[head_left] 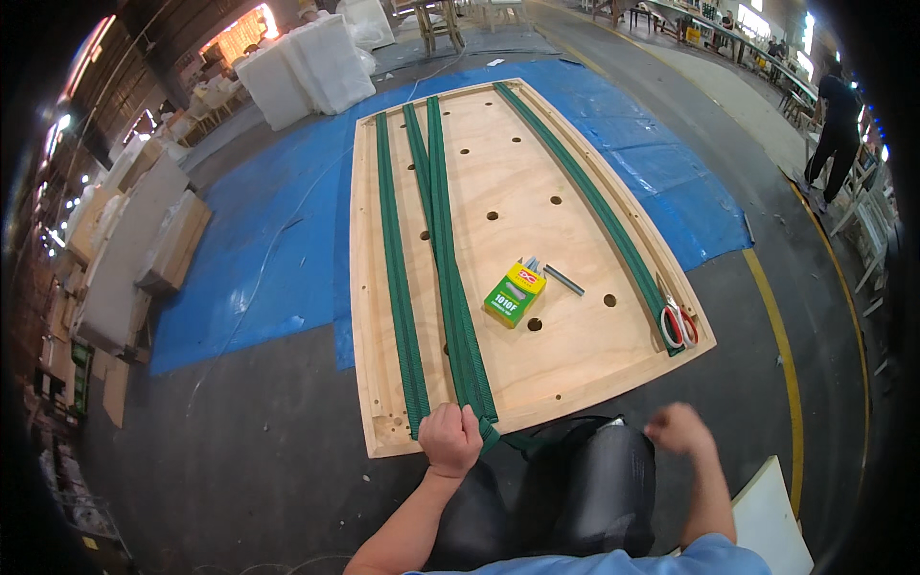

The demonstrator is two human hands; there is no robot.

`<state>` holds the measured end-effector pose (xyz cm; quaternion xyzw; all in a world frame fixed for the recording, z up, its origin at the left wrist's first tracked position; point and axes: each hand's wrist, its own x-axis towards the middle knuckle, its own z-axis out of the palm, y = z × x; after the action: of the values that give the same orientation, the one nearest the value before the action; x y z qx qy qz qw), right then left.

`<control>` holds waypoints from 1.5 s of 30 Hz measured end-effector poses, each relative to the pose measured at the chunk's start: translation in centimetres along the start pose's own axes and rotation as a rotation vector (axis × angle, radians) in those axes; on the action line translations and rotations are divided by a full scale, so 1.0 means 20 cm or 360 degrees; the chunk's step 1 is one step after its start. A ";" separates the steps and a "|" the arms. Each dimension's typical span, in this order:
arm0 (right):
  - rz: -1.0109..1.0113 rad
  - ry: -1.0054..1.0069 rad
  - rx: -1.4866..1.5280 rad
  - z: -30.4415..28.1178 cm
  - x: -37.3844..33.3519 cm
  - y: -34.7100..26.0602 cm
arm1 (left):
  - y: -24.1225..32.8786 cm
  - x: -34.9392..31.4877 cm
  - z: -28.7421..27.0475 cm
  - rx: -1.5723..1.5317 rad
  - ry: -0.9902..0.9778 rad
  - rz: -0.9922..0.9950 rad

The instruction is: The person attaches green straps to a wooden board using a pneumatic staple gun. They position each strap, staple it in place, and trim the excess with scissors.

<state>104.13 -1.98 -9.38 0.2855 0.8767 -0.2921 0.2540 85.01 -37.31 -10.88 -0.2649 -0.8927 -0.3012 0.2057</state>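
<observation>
You are gripping a green strap (490,436) in your left hand (450,441) at lower centre, while your right hand (678,429) is curling loosely at lower right, and you cannot tell whether it is pinching anything. Other straps (392,259) are already lying lengthwise on the wooden panel (580,244), two crossing left of centre, so straightening and fixing are probably remaining. Your left fist is hiding part of the strap, and any fastenings are staying too small to make out.

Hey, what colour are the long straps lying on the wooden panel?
The straps are green, seen best in the head view.
</observation>
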 end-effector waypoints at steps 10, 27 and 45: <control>-0.1004 0.0611 -0.1252 -0.56 0.71 -1.15 | 0.07 0.03 0.12 0.0016 -0.0014 -0.0023; -0.0547 0.0707 -0.0696 -1.19 -0.24 -0.30 | 0.07 0.00 0.16 0.0085 0.0017 -0.0003; 0.0776 0.0672 0.0351 0.61 0.25 1.14 | 0.10 0.08 0.04 -0.0767 -0.0311 -0.0547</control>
<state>118.87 6.93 -29.39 0.5667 0.7789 -0.2503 0.0969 84.85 -34.88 -9.83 -0.1789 -0.8428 -0.5076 -0.0038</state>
